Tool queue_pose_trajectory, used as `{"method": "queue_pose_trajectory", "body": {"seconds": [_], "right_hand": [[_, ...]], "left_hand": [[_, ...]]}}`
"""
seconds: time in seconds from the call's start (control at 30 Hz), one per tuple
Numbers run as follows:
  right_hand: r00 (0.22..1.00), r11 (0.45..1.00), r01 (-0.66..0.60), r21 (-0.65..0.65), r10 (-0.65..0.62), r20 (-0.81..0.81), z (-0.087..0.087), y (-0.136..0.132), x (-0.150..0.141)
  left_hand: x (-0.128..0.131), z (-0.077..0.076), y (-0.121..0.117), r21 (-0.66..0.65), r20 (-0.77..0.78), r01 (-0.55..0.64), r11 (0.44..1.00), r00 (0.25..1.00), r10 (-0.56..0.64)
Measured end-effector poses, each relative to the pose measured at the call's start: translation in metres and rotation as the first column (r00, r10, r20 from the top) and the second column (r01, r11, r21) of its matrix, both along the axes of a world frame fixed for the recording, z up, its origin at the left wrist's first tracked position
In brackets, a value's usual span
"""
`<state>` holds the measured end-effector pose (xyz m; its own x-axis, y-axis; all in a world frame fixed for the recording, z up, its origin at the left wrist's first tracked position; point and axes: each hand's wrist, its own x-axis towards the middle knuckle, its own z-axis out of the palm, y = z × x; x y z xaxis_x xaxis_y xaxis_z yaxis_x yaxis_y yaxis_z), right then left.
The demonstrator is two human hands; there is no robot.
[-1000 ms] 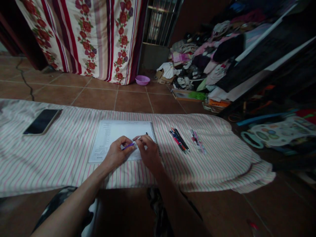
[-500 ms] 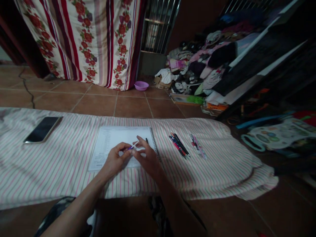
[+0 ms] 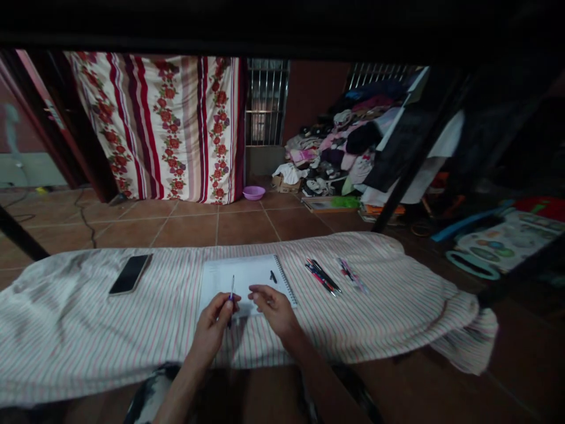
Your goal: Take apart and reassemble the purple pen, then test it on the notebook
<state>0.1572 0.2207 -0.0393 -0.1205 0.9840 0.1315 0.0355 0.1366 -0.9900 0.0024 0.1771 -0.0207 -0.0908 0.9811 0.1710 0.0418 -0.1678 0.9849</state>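
Note:
My left hand (image 3: 215,322) is closed on a purple pen (image 3: 231,292), which points up and away over a white spiral notebook (image 3: 247,274). Close to its right, my right hand (image 3: 273,307) hovers over the notebook's near edge with fingers loosely curled and apart; I see nothing in it. A small dark pen cap (image 3: 273,276) lies on the page just beyond my right hand. The notebook lies on a striped cloth (image 3: 88,330) spread on the floor.
A black phone (image 3: 130,274) lies on the cloth at the left. Several pens (image 3: 323,275) and another pen bundle (image 3: 352,275) lie right of the notebook. Beyond are tiled floor, a floral curtain (image 3: 168,126), a purple bowl (image 3: 253,192), a clothes pile (image 3: 348,147) and a paint palette (image 3: 494,244).
The camera has tilted up and back, showing more of the room. My hands have come apart: the left keeps the pen, turned upright, and the right has let go of it.

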Motion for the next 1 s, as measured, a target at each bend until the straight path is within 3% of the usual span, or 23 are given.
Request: {"method": "queue_pose_trajectory", "body": {"seconds": [0.27,0.47,0.7,0.9,1.0], "right_hand": [[0.992,0.997,-0.072,0.009,0.073,-0.098,0.045,-0.094,-0.008],[0.976,0.991,-0.124,0.058,0.132,-0.173,0.074,-0.141,-0.015],[0.963,0.985,-0.168,0.044,0.173,-0.206,0.088,-0.167,-0.02],[0.92,0.951,-0.309,-0.02,0.294,-0.261,0.089,-0.178,-0.022],[0.933,0.961,-0.277,-0.01,0.266,-0.241,0.087,-0.178,-0.022]], "left_hand": [[0.015,0.026,-0.088,-0.042,0.161,0.117,0.992,0.981,-0.109],[0.019,0.037,-0.135,0.007,0.216,0.086,0.996,0.973,-0.085],[0.019,0.045,-0.163,-0.003,0.208,0.05,0.999,0.977,-0.049],[0.023,0.045,-0.172,-0.011,0.294,0.065,0.998,0.954,-0.059],[0.022,0.043,-0.174,-0.014,0.289,0.055,0.998,0.956,-0.049]]}}
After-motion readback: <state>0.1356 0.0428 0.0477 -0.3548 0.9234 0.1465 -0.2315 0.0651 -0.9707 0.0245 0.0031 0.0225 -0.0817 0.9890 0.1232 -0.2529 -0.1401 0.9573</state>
